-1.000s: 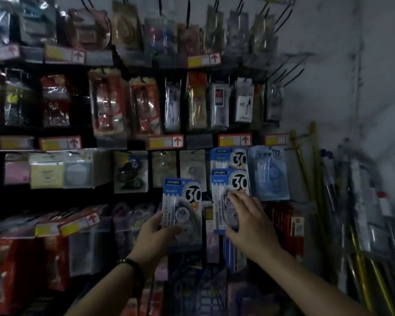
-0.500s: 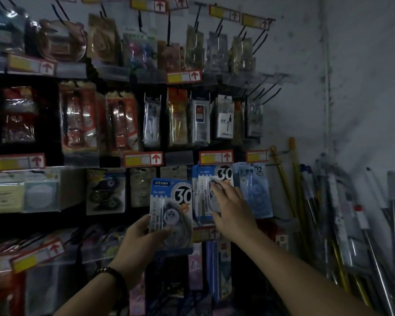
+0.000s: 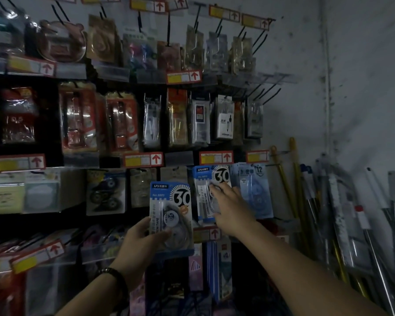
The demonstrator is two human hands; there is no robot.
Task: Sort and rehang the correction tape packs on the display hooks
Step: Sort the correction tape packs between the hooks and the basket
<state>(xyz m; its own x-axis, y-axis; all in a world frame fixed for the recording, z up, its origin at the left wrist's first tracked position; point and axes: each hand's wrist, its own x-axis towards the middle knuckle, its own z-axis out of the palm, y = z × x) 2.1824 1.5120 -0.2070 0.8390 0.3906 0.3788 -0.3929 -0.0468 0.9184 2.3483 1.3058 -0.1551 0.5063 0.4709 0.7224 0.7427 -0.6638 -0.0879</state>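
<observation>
I have the left grip closed round the lower part of a blue correction tape pack, with the thumb lying across the clear blister on the front. It holds the pack upright in front of the display, just left of the hung stock. The card carries a large 30, and the dispenser sits under the blister. The right grip reaches up and forward with its fingers nearly straight and spread. Its fingertips rest on the front of the hung 30 pack, and it curls round nothing. That pack hangs on the rack under a red and yellow price label; I cannot make out the hook that carries it. Just to its right hangs a pale blue pack marked 12, and I cannot tell whether the two touch. A dark wristband sits on the left wrist. Bare black display hooks jut from the rack one row up, at its right end. Yellow and grey poles lean against the wall to the right of the rack.
</observation>
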